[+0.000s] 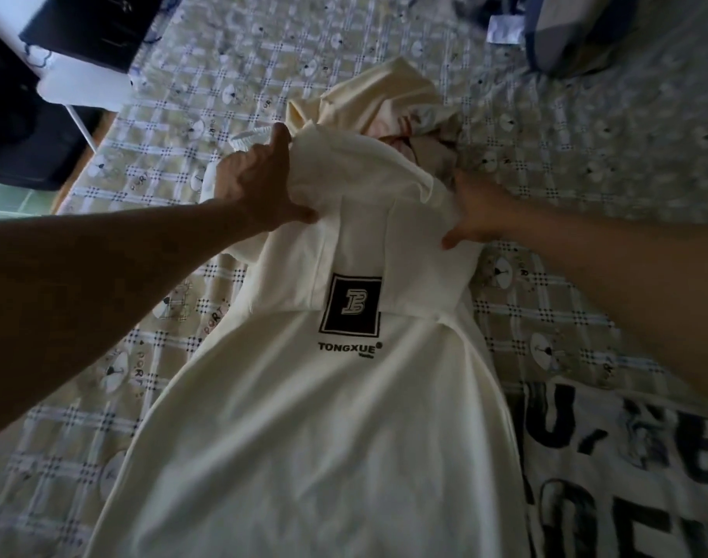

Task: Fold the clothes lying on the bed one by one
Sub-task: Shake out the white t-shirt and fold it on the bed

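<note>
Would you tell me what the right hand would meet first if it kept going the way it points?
Probably the crumpled beige and pink clothes just beyond the right hand; depth is unclear.

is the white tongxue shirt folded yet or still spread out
Partly folded: the white shirt's sleeves lie turned in over its chest, covering the logo's top; its lower body lies spread flat.

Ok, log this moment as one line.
fold sleeves | left hand gripping cream hoodie | right hand gripping hoodie | bedsheet
</note>
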Action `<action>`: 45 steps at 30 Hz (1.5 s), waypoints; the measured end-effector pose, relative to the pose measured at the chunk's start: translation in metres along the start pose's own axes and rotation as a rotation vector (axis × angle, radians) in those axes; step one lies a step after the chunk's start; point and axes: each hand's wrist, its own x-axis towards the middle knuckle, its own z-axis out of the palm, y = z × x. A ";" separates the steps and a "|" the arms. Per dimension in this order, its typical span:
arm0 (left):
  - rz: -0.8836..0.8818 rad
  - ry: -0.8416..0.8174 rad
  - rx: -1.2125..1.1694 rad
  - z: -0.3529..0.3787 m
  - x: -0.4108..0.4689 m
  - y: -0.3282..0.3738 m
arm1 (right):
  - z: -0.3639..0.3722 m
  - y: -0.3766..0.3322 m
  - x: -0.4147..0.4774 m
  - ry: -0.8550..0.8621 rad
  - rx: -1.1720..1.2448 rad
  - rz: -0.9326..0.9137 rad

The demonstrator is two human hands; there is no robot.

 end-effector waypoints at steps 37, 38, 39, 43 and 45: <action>0.543 -0.857 0.127 0.045 -0.357 -0.088 | 0.177 -0.056 -0.362 -0.528 -0.142 -0.210; 0.514 -0.619 0.006 0.048 -0.341 -0.086 | 0.172 -0.056 -0.349 -0.361 -0.047 -0.191; 0.455 -0.445 -0.071 0.053 -0.323 -0.085 | 0.167 -0.054 -0.334 -0.197 0.019 -0.186; -0.083 -0.217 -0.073 0.061 -0.254 -0.086 | 0.148 -0.025 -0.272 0.081 0.095 0.157; -0.442 -0.290 -0.199 0.070 -0.232 -0.090 | 0.150 -0.004 -0.248 -0.066 0.285 0.487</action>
